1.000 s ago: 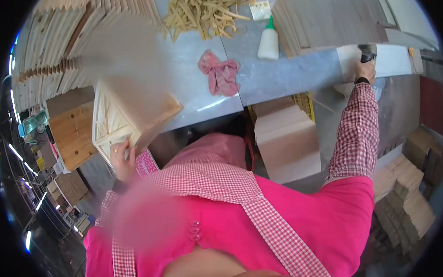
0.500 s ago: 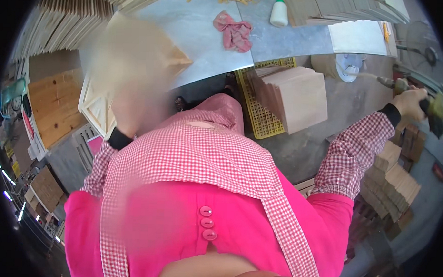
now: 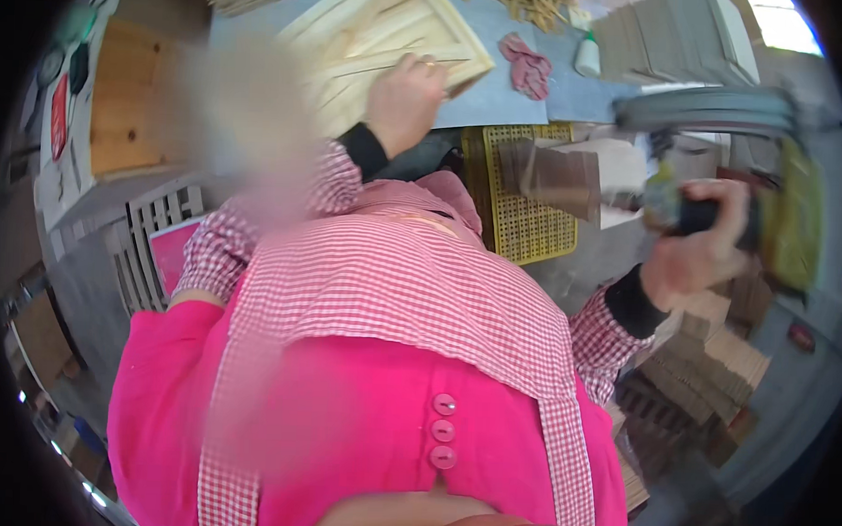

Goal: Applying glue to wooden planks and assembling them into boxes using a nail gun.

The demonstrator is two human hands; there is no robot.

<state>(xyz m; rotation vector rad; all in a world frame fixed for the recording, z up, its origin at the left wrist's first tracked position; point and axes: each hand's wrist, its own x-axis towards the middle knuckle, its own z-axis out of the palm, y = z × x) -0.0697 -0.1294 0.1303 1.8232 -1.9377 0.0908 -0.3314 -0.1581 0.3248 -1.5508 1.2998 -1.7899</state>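
My left hand (image 3: 410, 103) is closed over the near edge of a pale wooden frame (image 3: 453, 23) with slanted slats inside its border. The frame lies tilted across the grey worktop, partly hidden on its left by a blurred patch. At the right, my right hand (image 3: 700, 250) grips the handle of a nail gun (image 3: 794, 211), which is held raised. Motion smears the gun, with its long grey magazine and yellow-green body. A pink rag (image 3: 524, 66) and a white glue bottle with a green cap (image 3: 588, 55) are on the worktop beyond my hands.
A yellow perforated crate (image 3: 531, 225) stands below the worktop, with wooden boards (image 3: 563, 180) on it. Stacked panels (image 3: 674, 40) are at the back right. Wood strips (image 3: 518, 5) lie at the back. More stacked boards (image 3: 705, 361) sit low on the right.
My right hand has brought the nail gun inward and up from the far right. My left hand and the wooden frame have shifted rightward and farther onto the worktop. The view has turned slightly.
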